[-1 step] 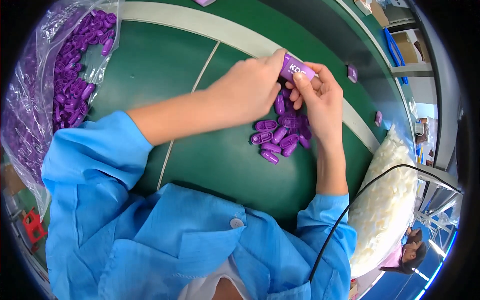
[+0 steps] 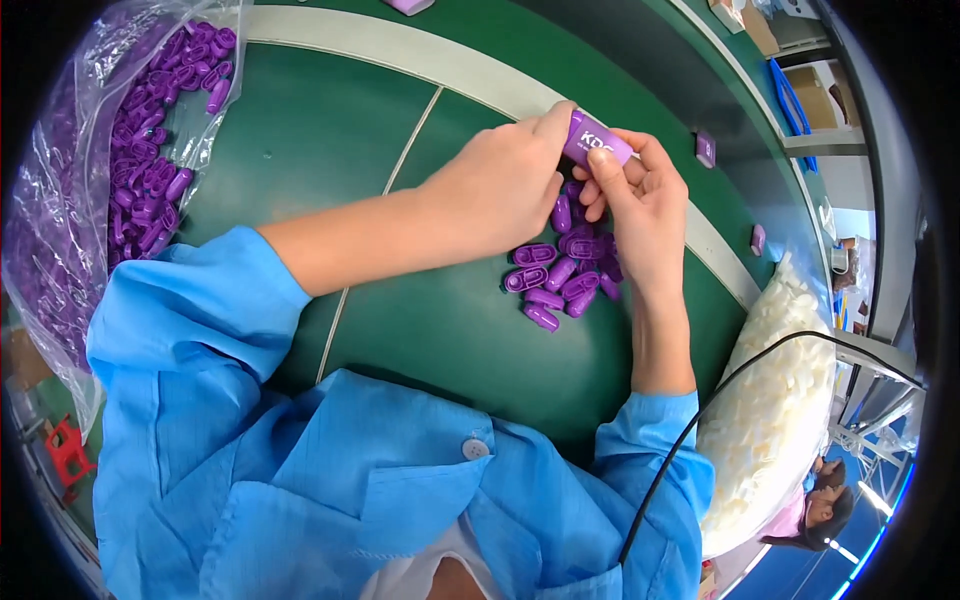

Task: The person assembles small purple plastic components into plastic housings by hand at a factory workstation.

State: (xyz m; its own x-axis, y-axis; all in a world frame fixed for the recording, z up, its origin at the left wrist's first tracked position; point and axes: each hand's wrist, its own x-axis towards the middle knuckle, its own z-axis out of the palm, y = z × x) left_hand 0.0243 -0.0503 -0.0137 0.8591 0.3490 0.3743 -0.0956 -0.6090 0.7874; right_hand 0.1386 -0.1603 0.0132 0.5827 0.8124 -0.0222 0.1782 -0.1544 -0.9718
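Both hands meet over the far middle of the green table. A small purple rectangular plastic case with white printing is between them. My right hand grips its right end, thumb on the printed face and fingers behind. At the other end, the closed fingers of my left hand press on the case; my knuckles hide what they touch there. Just below my hands lies a loose pile of glossy purple oval plastic caps, some hollow side up, others rounded side up. My right hand partly covers the pile.
A clear plastic bag full of purple caps lies at the left. At the right stands a bag of cream-white pieces, crossed by a black cable. Purple cases rest on the green strip beyond the pale rail.
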